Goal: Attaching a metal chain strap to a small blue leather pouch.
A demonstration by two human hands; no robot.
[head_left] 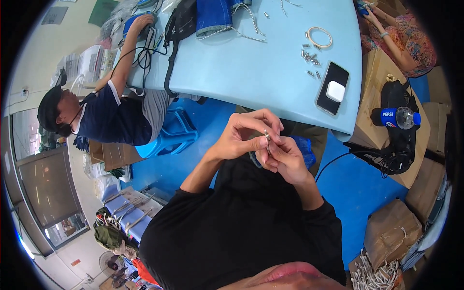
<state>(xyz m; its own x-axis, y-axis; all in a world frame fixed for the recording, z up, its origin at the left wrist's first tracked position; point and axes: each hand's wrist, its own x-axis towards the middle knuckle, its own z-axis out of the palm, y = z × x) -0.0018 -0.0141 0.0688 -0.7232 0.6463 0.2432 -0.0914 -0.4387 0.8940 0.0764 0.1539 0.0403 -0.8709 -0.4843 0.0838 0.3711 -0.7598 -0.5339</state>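
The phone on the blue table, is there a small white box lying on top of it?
Yes, a small white box lies on the dark phone, near the edge of the blue table.

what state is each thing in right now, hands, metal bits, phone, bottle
left hand: fingers pinched on the small metal piece
right hand: pinching the same piece
small metal piece: held between both hands
loose metal pieces: scattered on blue table
phone: flat, white block on top
bottle: lying, capped
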